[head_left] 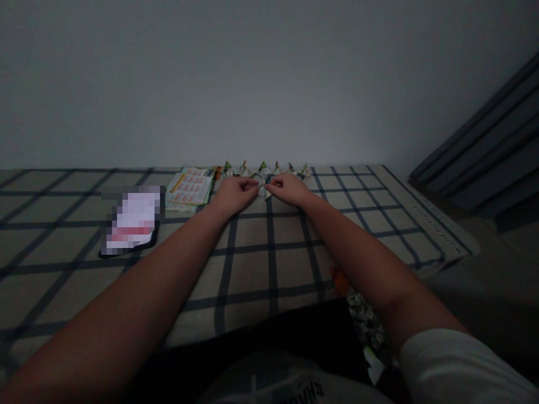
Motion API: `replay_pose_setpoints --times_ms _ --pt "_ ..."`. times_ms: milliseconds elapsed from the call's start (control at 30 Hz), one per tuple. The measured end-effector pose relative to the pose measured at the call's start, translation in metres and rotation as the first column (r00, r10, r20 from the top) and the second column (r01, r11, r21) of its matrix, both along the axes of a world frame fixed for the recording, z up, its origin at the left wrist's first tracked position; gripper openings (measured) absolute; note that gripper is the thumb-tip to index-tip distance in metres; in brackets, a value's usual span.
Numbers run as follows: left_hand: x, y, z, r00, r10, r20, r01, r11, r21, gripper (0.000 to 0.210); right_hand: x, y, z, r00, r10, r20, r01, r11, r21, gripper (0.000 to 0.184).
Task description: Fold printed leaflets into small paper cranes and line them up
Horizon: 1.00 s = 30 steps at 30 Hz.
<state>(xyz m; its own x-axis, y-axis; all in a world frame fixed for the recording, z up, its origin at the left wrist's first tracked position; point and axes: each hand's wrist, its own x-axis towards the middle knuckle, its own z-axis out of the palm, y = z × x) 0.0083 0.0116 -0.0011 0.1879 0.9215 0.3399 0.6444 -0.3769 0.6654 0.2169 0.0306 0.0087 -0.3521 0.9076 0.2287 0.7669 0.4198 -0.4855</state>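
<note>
Both hands meet near the far edge of the cloth, fingers closed on a small folded paper piece [264,191] with a printed pattern. My left hand [236,193] pinches its left side between thumb and fingers. On its right side, my right hand [288,188] pinches it too. Just behind the hands, several similar folded paper pieces [277,167] with pointed tips stand in a row along the wall. Their lower parts are partly hidden by my hands.
A stack of printed paper sheets [191,186] lies left of my left hand. Further left is a phone-like dark-edged object [135,219], its face blurred. Checked cloth [248,258] covers the table against a wall [269,84]. Patterned paper [366,320] lies by my right forearm; a dark curtain [484,146] hangs right.
</note>
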Motion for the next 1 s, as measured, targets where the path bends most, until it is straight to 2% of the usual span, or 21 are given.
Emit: replay_pose_setpoints --times_ms 67,167,300,400,533,633,733,867,1000 --pt "0.001 -0.001 0.001 0.999 0.029 -0.018 -0.029 1.0 0.009 0.047 0.001 0.002 -0.001 1.0 -0.026 -0.018 0.026 0.999 0.022 0.033" --pt "0.001 -0.004 0.003 0.997 0.065 -0.029 -0.065 0.998 0.015 0.044 0.001 0.002 -0.001 0.997 -0.022 -0.072 0.027 0.997 0.074 0.033" --pt "-0.001 -0.004 0.003 0.998 0.061 -0.015 -0.061 0.998 0.025 0.042 0.001 -0.007 0.005 0.99 0.131 -0.052 -0.121 0.98 0.159 0.043" --pt "-0.003 -0.003 0.001 1.0 0.03 0.008 -0.03 0.999 0.03 0.044 0.0 -0.018 0.012 0.969 0.243 0.04 -0.246 0.963 0.107 0.043" --pt "-0.005 -0.002 -0.002 1.0 -0.023 0.004 0.023 0.999 0.03 0.044 -0.002 -0.028 0.018 0.956 0.198 0.215 -0.229 0.965 0.128 0.04" --pt "-0.006 -0.001 -0.006 0.999 -0.035 0.009 0.035 0.998 0.051 0.045 -0.003 -0.03 0.017 0.948 0.138 0.287 -0.193 0.966 0.171 0.042" --pt "-0.006 0.0 -0.01 0.998 -0.062 -0.008 0.063 0.996 0.061 0.044 -0.005 -0.03 0.014 0.928 0.116 0.353 -0.182 0.971 0.158 0.036" --pt "-0.004 0.0 -0.012 0.997 -0.051 -0.058 0.056 0.994 0.09 0.042 -0.006 -0.029 0.013 0.93 0.085 0.359 -0.148 0.977 0.154 0.034" --pt "0.0 -0.002 -0.012 0.989 -0.052 -0.135 0.069 0.99 0.125 0.041 -0.005 -0.03 0.02 0.933 0.052 0.355 -0.122 0.977 0.177 0.034"
